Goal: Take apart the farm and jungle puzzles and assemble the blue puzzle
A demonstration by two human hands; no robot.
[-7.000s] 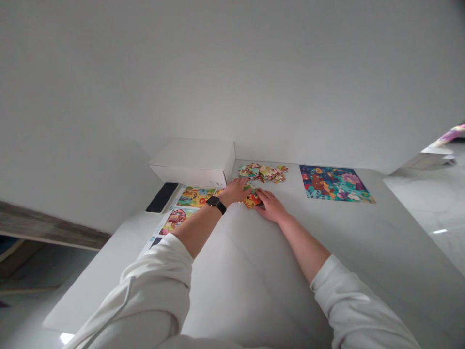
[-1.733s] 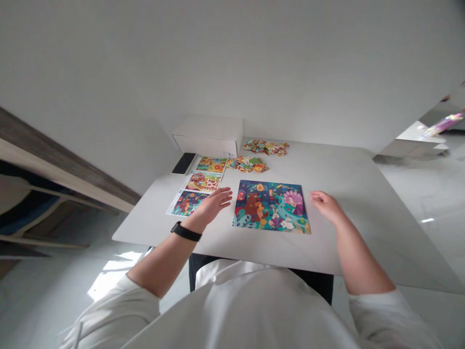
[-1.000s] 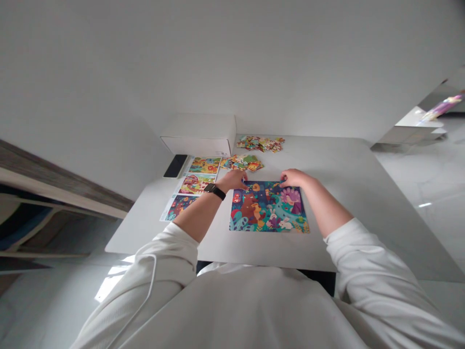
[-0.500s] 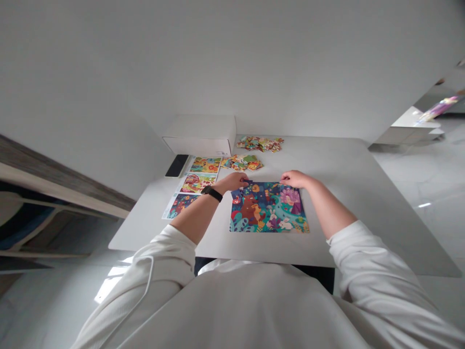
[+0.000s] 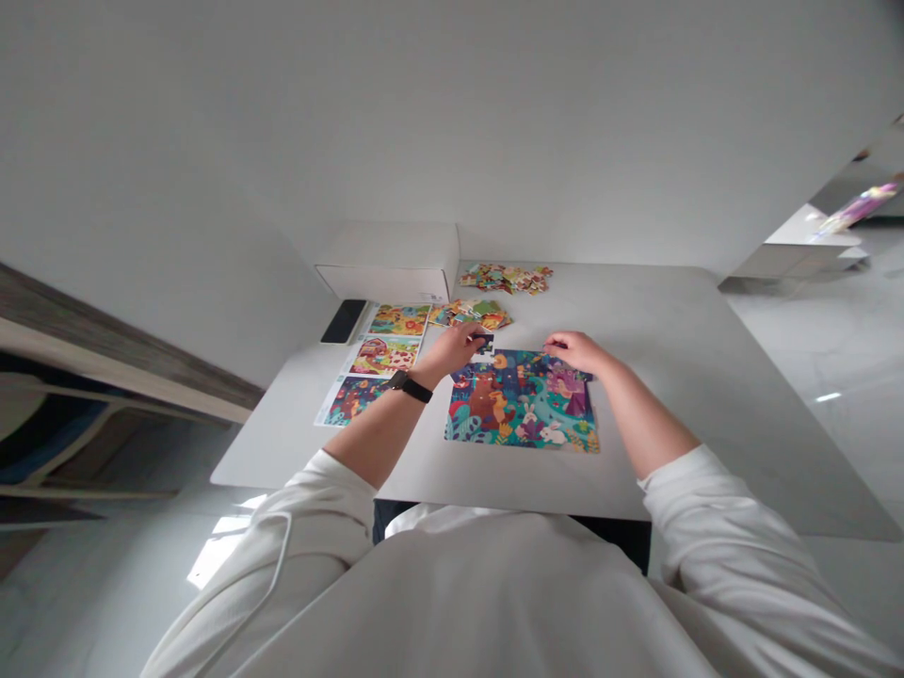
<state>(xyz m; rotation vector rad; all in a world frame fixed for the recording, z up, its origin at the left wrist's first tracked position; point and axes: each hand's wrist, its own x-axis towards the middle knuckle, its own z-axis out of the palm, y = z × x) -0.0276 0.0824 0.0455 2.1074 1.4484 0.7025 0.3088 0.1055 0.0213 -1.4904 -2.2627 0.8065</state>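
Observation:
A finished colourful jigsaw puzzle (image 5: 523,410) with a bear and rabbits lies on the white table (image 5: 678,358) in front of me. My left hand (image 5: 456,347), with a black watch on the wrist, pinches a dark puzzle piece (image 5: 483,341) lifted from the puzzle's far left corner, where a white gap shows. My right hand (image 5: 575,350) rests closed on the puzzle's far edge, fingers curled and pressing it down.
Two heaps of loose puzzle pieces (image 5: 475,314) (image 5: 507,277) lie further back. A white box (image 5: 390,259) stands at the far left, a black phone (image 5: 344,321) beside it. Three picture cards (image 5: 385,356) lie in a row left of the puzzle.
Over the last second both hands stayed at the puzzle's far edge. My left hand has pulled a dark piece out of the far left corner, leaving a white gap.

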